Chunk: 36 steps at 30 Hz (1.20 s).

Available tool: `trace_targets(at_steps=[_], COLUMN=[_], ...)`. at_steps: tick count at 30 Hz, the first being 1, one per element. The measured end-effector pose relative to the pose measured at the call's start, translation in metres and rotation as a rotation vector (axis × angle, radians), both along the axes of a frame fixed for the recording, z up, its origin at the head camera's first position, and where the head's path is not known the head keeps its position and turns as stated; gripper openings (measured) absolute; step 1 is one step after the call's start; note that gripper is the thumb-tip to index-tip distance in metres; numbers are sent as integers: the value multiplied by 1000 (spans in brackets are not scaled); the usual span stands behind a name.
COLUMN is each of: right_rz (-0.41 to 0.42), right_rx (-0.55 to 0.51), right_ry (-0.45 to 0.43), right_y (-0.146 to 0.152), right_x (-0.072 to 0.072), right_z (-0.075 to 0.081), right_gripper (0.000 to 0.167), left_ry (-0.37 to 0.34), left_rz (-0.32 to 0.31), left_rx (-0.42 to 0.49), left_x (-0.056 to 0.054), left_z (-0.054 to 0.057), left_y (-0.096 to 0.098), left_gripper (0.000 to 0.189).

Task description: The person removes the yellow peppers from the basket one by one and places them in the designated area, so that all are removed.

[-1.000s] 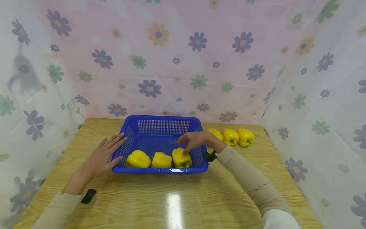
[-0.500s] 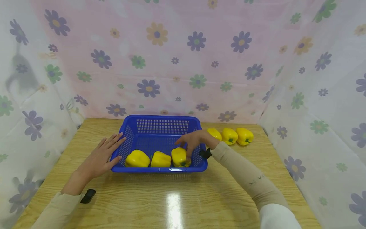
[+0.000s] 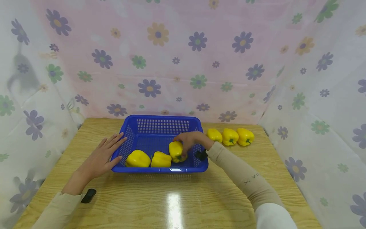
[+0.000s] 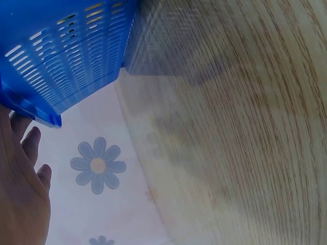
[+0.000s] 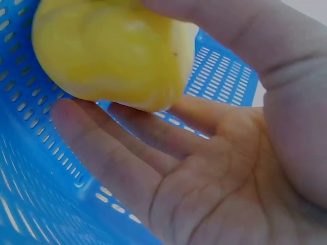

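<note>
A blue plastic basket (image 3: 134, 170) with slotted sides sits on the wooden table. My right hand (image 3: 191, 140) reaches into its right half and grips a yellow bell pepper (image 3: 175, 151) between thumb and fingers. In the right wrist view, the thumb lies across the top of this bell pepper (image 5: 112, 56) and the fingers are underneath. Two more yellow bell peppers lie along the basket's front wall, one at the left (image 3: 138, 158) and one in the middle (image 3: 161, 160). At the basket's left rim, my left hand (image 3: 104, 156) rests with straight, spread fingers (image 4: 31, 145).
To the right of the basket, three yellow bell peppers stand in a row on the table (image 3: 166, 197): a near one (image 3: 214, 135), a middle one (image 3: 230, 136) and an outer one (image 3: 245, 136). A flower-print curtain (image 3: 177, 63) encloses the table behind and at both sides.
My right hand has closed its grip on the right-hand bell pepper, which has shifted back and slightly left, away from the front wall. The left hand has stayed at the rim.
</note>
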State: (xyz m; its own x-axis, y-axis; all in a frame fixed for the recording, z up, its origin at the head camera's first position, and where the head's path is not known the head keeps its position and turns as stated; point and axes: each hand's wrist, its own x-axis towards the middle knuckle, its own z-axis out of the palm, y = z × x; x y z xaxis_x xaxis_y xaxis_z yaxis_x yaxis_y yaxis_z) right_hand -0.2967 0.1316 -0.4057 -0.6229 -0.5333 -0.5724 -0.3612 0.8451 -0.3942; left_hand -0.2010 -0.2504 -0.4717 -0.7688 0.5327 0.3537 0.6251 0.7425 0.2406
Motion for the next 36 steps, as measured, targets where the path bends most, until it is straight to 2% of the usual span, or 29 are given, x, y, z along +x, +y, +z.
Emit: trace_targets(at_steps=[7, 14, 21, 36], right_rz=[-108, -168, -175, -197], right_rx=[-122, -165, -186, -226], right_ry=[-5, 3, 43, 19], right_y=[-2, -5, -9, -10], right_x=[-5, -8, -10, -13], right_z=[-3, -9, -17, -25], right_gripper=[77, 77, 83, 81], left_ry=[-3, -9, -2, -4], left_rz=[-2, -1, -1, 4], left_rx=[0, 4, -2, -4], left_x=[0, -1, 0, 2], left_z=[2, 3, 3, 4], left_y=[1, 2, 1, 2], left_gripper=[69, 68, 68, 68])
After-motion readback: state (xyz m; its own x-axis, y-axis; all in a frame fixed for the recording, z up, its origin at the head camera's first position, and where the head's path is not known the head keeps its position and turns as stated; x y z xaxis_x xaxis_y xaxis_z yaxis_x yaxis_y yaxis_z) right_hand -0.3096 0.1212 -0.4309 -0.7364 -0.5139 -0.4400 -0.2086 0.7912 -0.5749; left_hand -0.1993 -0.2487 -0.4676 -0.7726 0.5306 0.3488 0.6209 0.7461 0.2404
